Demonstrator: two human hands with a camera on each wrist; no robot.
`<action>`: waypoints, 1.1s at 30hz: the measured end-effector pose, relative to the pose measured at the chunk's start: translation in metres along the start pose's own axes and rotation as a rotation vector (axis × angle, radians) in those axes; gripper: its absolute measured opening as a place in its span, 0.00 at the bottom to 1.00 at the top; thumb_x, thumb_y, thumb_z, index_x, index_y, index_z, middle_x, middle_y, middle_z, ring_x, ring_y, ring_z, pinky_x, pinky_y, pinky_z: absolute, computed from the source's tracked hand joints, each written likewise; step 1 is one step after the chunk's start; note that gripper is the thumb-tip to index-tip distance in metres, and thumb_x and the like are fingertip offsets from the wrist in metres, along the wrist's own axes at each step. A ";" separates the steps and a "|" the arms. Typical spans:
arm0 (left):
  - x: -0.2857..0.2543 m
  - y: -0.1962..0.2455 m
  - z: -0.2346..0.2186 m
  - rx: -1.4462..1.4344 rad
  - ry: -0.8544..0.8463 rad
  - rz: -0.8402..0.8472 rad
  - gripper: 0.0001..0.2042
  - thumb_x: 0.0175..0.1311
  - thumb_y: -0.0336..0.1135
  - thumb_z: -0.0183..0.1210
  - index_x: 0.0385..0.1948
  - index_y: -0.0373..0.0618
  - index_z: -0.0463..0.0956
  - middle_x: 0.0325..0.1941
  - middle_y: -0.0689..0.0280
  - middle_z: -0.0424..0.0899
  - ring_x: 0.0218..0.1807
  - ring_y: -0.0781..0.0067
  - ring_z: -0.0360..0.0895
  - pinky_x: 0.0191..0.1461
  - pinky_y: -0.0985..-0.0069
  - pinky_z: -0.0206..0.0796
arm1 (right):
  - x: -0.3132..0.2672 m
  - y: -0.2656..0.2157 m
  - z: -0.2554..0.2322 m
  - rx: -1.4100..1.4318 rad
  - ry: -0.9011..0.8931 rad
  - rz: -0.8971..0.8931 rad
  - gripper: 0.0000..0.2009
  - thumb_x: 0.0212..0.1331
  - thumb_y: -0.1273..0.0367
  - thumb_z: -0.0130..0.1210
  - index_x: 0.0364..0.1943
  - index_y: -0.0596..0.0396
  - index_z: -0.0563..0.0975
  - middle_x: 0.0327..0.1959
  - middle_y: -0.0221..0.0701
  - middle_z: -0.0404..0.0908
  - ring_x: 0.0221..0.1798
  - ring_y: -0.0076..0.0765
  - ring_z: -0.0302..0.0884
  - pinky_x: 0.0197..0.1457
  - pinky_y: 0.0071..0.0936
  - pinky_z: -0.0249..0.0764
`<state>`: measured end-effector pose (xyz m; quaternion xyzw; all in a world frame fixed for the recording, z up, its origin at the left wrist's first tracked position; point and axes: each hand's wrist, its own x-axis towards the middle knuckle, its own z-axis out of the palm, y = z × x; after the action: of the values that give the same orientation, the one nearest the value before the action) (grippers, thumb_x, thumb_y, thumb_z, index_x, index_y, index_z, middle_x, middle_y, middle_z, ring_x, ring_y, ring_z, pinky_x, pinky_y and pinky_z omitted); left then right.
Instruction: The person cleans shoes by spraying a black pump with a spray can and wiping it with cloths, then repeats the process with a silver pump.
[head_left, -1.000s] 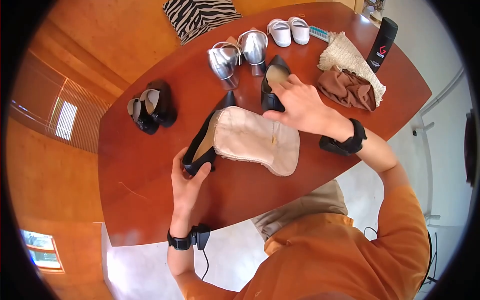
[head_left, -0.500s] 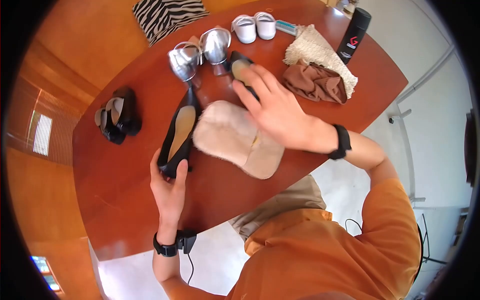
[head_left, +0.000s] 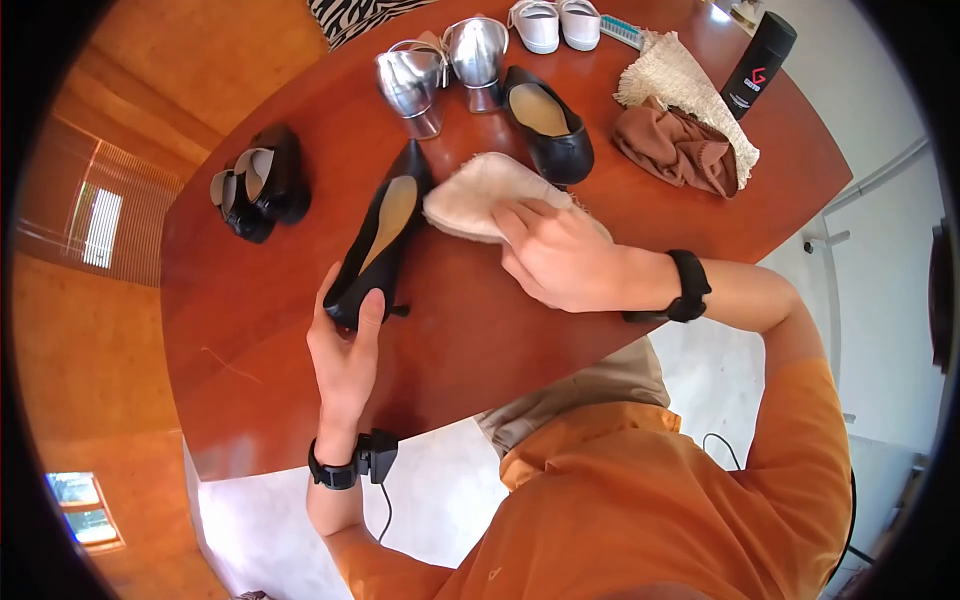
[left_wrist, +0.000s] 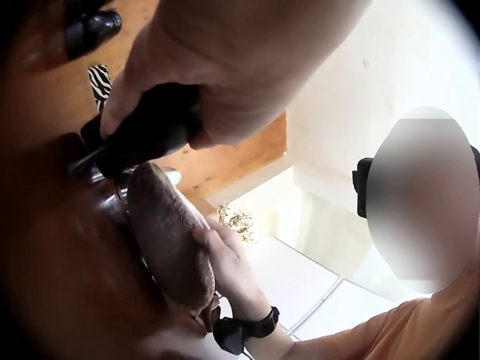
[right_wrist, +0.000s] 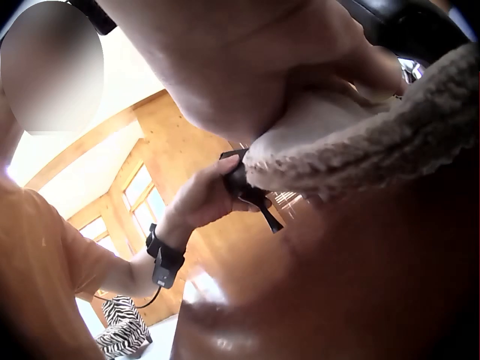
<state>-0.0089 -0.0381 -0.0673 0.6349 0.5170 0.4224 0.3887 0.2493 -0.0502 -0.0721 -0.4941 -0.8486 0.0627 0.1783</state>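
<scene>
My left hand (head_left: pixel 343 365) grips the heel end of a black pointed shoe (head_left: pixel 391 224), thumb on one side and fingers on the other. The shoe's toe points away, and its beige insole faces up. To its right, my right hand (head_left: pixel 566 258) pinches a fluffy cream pad (head_left: pixel 482 190) with curled fingers. In the left wrist view the pad (left_wrist: pixel 166 236) appears tilted beside the held shoe (left_wrist: pixel 160 129). A second black pointed shoe (head_left: pixel 547 125) stands behind the pad, touched by neither hand.
Silver heeled shoes (head_left: pixel 408 82) and white shoes (head_left: pixel 536 24) stand at the back, near a teal brush (head_left: pixel 621 32). Black shoes (head_left: pixel 262 187) sit at the left. A brown cloth (head_left: pixel 675 146), cream cloth (head_left: pixel 668 72) and black can (head_left: pixel 757 66) occupy the right of the table (head_left: pixel 300 370).
My right hand has left the second black shoe and taken hold of the cream pad, now lifted and bent. My left hand still grips its shoe. The head view has shifted.
</scene>
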 end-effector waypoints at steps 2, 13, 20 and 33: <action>0.003 -0.001 0.003 0.055 0.013 0.009 0.28 0.60 0.31 0.60 0.59 0.28 0.58 0.45 0.59 0.78 0.42 0.77 0.75 0.46 0.82 0.67 | 0.012 -0.004 0.005 -0.088 0.114 0.000 0.17 0.50 0.71 0.52 0.40 0.73 0.69 0.34 0.47 0.75 0.36 0.48 0.75 0.39 0.34 0.74; 0.008 0.001 0.010 -0.005 -0.059 0.017 0.31 0.58 0.30 0.61 0.60 0.31 0.55 0.47 0.59 0.75 0.44 0.75 0.75 0.49 0.79 0.68 | -0.022 0.032 -0.099 -0.061 0.347 0.184 0.10 0.51 0.64 0.58 0.34 0.54 0.79 0.22 0.34 0.77 0.34 0.40 0.76 0.37 0.35 0.72; 0.006 0.027 0.013 0.594 0.250 0.435 0.35 0.51 0.31 0.66 0.60 0.33 0.56 0.56 0.51 0.69 0.58 0.57 0.68 0.61 0.68 0.60 | -0.062 0.122 -0.055 -0.394 -0.042 0.515 0.35 0.47 0.66 0.62 0.62 0.41 0.61 0.56 0.44 0.62 0.56 0.56 0.64 0.52 0.47 0.71; 0.075 0.018 0.189 -0.210 -0.377 0.184 0.34 0.56 0.38 0.60 0.59 0.29 0.52 0.52 0.47 0.71 0.54 0.52 0.71 0.56 0.64 0.63 | -0.039 0.056 -0.066 0.058 0.649 -0.058 0.21 0.47 0.79 0.47 0.50 0.54 0.71 0.42 0.43 0.67 0.45 0.53 0.69 0.48 0.39 0.69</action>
<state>0.1831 0.0225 -0.1045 0.7030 0.3285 0.3815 0.5023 0.3363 -0.0602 -0.0360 -0.4587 -0.7591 -0.0790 0.4552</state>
